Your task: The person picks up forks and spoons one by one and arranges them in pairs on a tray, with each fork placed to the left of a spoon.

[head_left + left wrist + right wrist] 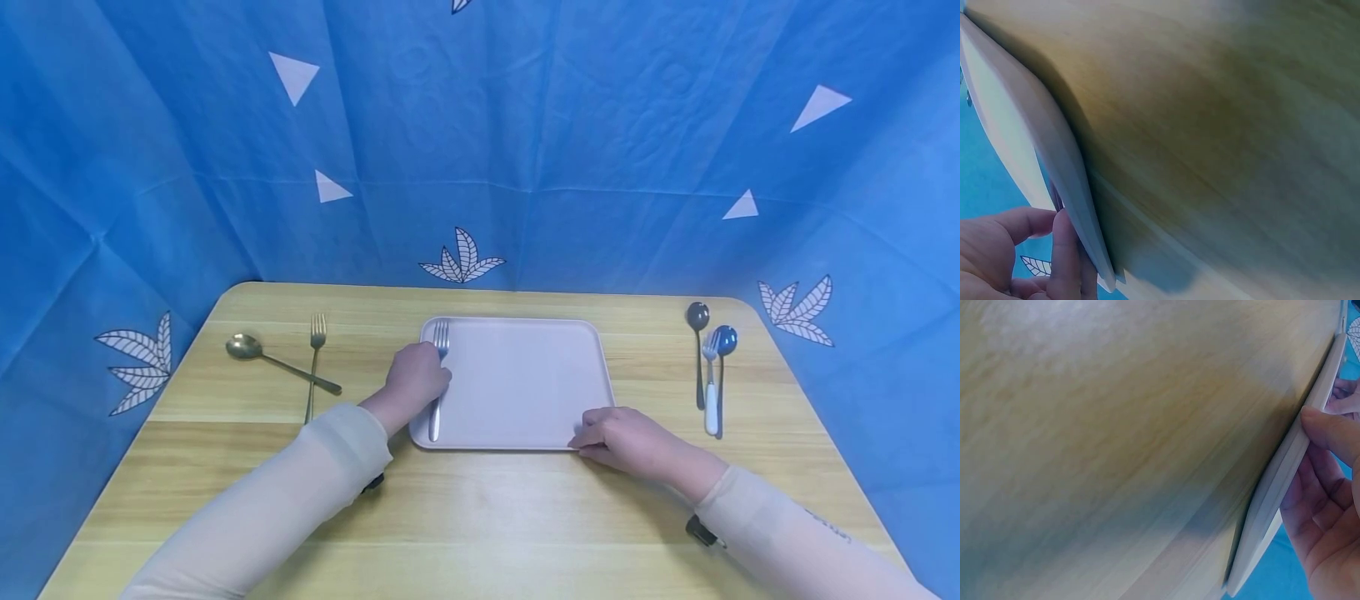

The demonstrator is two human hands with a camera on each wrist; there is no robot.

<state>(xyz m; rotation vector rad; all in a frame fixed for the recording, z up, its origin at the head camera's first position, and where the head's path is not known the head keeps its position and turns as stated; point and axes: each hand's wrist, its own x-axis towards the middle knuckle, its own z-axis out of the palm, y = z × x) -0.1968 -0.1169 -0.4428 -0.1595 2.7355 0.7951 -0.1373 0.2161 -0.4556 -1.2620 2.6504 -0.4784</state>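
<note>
A pale rectangular tray [525, 383] lies on the wooden table. My left hand [417, 377] is over its left side and pinches a silver fork [435, 421], whose tines point to the far side. In the left wrist view, thumb and finger [1067, 250] meet just over the tray's wall [1075, 165], with most of the fork hidden. At the near right corner my right hand [618, 437] grips the tray's rim. The right wrist view has its thumb [1329, 430] against the outer edge [1279, 469] and the other fingers curled inward above the tray.
Left of the tray, a bronze-coloured spoon [243, 347] lies with its handle across a matching fork [318, 331]. On the right are a dark spoon [697, 316], a fork with a pale handle [711, 408] and a blue-toned spoon [726, 339]. Blue cloth [525, 125] surrounds the table.
</note>
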